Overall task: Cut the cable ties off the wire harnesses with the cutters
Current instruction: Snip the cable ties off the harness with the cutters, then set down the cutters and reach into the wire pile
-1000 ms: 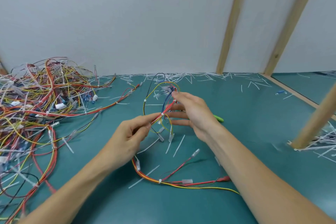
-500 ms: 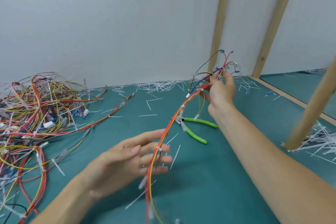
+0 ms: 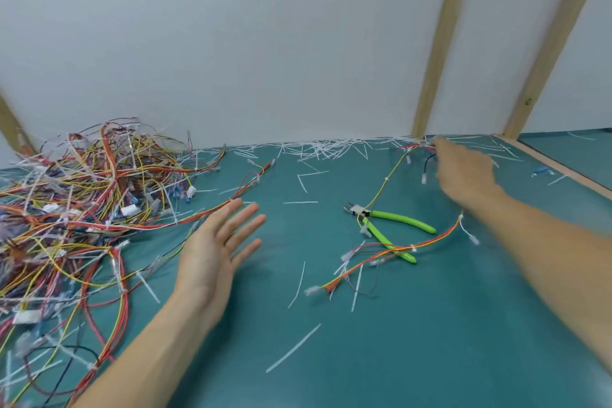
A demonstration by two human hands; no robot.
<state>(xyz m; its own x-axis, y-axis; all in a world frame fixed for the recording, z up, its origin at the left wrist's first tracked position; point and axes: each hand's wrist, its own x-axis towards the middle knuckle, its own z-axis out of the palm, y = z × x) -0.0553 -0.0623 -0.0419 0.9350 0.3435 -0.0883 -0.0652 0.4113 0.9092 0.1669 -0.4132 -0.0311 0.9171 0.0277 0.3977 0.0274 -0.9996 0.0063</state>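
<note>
Cutters [image 3: 390,225] on mat btwn left hand [image 3: 217,248] & right hand [image 3: 463,172]

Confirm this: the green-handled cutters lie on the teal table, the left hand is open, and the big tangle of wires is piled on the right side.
One thing is wrong: the big tangle of coloured wire harnesses is piled on the left side, as the head view shows. The green-handled cutters do lie on the teal table, and the left hand is open.
</note>
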